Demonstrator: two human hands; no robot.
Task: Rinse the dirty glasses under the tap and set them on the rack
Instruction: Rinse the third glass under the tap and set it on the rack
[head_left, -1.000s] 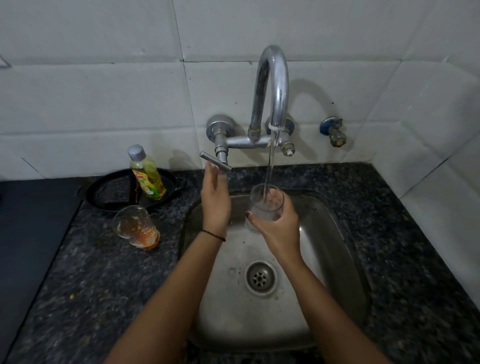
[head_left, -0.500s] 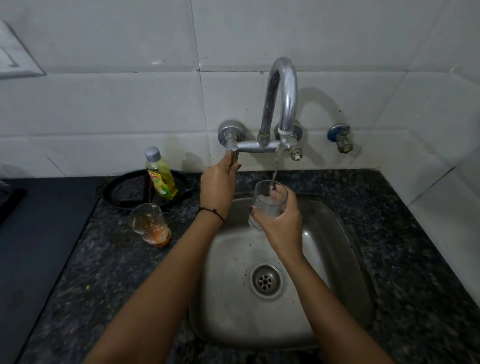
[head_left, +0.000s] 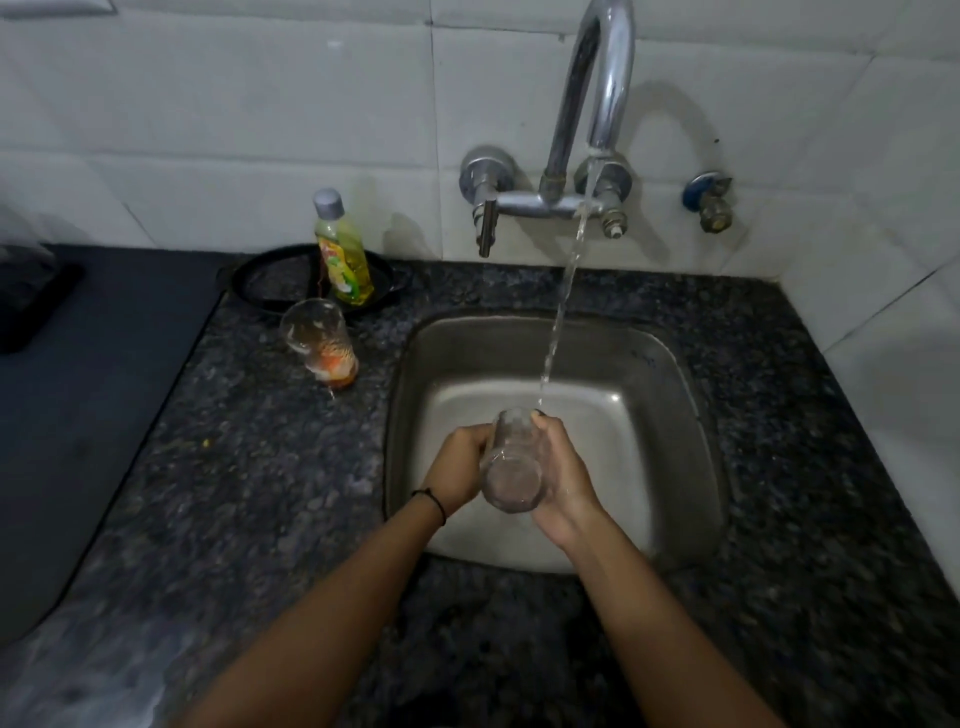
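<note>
A clear glass (head_left: 511, 465) is held low over the steel sink (head_left: 670, 384), tilted with its open mouth toward me. My right hand (head_left: 563, 475) grips its right side and my left hand (head_left: 457, 467) grips its left side. Water streams from the chrome tap (head_left: 597, 104) down to the far end of the glass. A second glass (head_left: 319, 343) with orange residue at its bottom stands on the dark granite counter (head_left: 260, 467), left of the sink.
A yellow-green bottle (head_left: 343, 254) with a grey cap stands in a black round pan (head_left: 270, 286) behind the dirty glass. A dark blue surface (head_left: 78, 389) lies at the far left. White tiles cover the walls; a small valve (head_left: 709, 202) sits right of the tap.
My left hand left the tap lever and now grips the glass. The glass moved down and toward me into the sink and tipped over. The stream is stronger.
</note>
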